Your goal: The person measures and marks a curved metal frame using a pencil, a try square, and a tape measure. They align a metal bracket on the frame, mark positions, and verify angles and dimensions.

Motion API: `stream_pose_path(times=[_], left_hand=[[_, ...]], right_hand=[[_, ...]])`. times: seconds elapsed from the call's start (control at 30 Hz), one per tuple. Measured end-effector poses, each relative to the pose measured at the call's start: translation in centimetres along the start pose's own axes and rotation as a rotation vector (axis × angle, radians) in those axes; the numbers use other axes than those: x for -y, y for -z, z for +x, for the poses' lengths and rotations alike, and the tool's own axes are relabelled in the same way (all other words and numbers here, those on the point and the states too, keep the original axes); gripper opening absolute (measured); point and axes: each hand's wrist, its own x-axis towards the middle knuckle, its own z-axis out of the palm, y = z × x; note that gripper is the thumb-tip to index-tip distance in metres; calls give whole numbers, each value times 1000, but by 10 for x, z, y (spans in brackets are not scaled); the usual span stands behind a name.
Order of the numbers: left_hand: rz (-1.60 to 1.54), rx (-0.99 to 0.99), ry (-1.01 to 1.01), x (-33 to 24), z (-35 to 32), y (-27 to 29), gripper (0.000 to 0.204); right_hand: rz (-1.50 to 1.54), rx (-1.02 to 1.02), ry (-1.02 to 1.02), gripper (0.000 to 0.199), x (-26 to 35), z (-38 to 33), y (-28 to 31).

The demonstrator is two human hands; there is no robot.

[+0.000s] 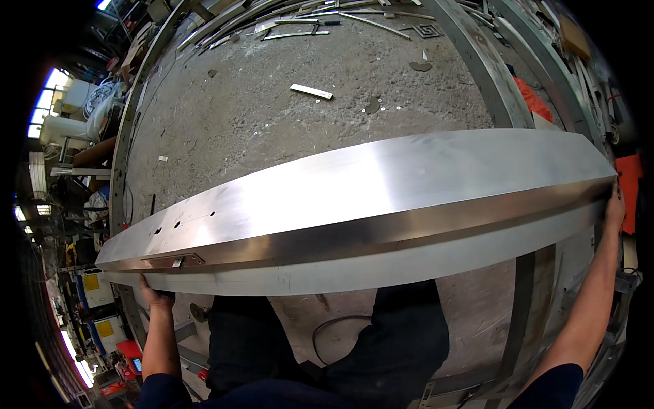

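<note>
Brushed silver metal, the long panel (381,180) stretches left to right above the metal frame (480,68); it looks stiff, probably heavy, and smooth enough to slip. Left hand (158,296), partly closed, has hold of the near edge below the lock plate (174,260); right hand (615,210) curls round the right end, some fingers hidden. Widely spaced edge holds should balance it best

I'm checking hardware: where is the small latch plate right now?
In the head view, the latch plate is on the narrow side of the metal panel, near its left end, just above the left hand.
</note>
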Motion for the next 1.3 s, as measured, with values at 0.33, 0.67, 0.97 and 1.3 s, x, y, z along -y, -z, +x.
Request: stream_pose_path(times=[0.33,0.67,0.97,1.3], left_hand=[[-9,76,-3,-1,-1,5,68],[-48,58,20,5,-1,-3,65],[-18,82,8,4,-3,-5,63],[-34,71,18,3,4,5,62]], right_hand=[[39,-14,-48,60,17,-13,-2],[45,28,-11,59,6,2,8],[177,80,-105,63,13,-1,10],[222,81,-209,68,21,-3,11]])
